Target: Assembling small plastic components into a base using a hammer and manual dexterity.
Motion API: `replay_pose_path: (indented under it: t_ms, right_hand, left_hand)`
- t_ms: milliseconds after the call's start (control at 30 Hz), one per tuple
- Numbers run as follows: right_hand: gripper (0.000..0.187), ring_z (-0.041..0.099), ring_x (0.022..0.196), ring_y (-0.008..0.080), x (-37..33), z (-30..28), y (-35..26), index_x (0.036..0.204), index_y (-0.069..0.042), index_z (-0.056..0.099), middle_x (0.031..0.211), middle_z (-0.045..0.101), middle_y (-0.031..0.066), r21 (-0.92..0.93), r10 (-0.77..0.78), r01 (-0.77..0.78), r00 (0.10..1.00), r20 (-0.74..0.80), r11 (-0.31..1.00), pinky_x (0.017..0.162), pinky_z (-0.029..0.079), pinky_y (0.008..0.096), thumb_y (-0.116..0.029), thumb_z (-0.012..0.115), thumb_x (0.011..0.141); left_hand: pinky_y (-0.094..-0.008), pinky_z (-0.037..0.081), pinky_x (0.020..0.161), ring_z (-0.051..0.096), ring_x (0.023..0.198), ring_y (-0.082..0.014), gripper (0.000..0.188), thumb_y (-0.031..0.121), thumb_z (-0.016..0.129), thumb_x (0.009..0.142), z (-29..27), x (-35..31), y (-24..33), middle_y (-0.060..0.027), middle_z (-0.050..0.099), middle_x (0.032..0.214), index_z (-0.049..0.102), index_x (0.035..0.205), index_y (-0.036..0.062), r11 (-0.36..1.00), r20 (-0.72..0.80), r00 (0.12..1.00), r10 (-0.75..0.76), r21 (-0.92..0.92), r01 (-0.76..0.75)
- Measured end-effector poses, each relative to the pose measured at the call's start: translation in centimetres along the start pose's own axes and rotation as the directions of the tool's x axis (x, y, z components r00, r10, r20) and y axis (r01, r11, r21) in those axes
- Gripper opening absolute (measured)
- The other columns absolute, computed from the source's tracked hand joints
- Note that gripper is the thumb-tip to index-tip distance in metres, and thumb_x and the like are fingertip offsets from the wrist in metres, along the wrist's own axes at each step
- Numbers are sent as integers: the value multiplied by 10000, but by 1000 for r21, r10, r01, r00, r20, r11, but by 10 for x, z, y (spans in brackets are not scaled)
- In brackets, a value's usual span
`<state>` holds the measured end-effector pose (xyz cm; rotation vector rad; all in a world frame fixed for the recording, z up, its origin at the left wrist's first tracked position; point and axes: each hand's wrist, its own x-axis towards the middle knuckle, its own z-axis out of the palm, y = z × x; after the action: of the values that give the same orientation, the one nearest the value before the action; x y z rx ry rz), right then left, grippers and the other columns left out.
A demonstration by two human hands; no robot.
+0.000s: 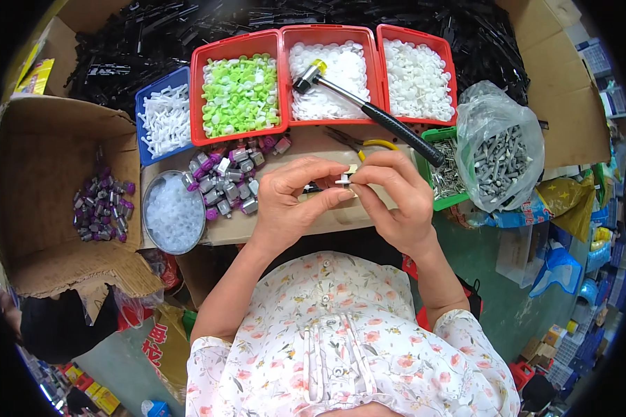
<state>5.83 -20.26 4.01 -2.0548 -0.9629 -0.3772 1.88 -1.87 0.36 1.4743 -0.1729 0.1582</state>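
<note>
Nearest me, my left hand [292, 201] and right hand [393, 201] meet over the desk [327, 142], fingers of both pinched together on one small white plastic part [345, 180]; a dark bit shows at the left fingertips, too small to tell what. To do this well I judge the two pieces need lining up straight, held close to the tips, pressed evenly so nothing skews. Just beyond the left hand lies a heap of grey-and-purple small parts [226, 177], beside a round metal tin [174, 212] of clear bits. Yellow-handled pliers [365, 144] lie near. Farther back, red trays [330, 73] hold green and white caps, a hammer [365, 111] resting across them; a blue tray [163, 118] holds white pegs. Right, a plastic bag [501, 149] of grey pieces. Left, a cardboard box [55, 194] holds more purple-grey parts.
</note>
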Motion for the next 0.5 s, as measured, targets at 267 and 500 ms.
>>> replay_pose_path:
  t_ms: [267,500]
  right_hand:
    - [164,647,855,228,-4,11,-2,930,8,695,937,645,106,314,255,-253,966,36,915,756,509,315,36,752,779]
    - [147,643,837,224,-5,14,1,925,5,693,927,640,99,303,213,-210,977,25,929,739,506,314,38,747,792]
  left_hand:
    - [-228,469,755,587,906,-97,310,14,817,790,1,-5,-9,-60,671,1038,751,1092,22,978,-63,998,-25,-207,12]
    - [-225,453,740,580,917,-94,344,30,827,784,1,-12,-15,-52,660,1061,746,1119,28,981,-69,996,-53,-189,39]
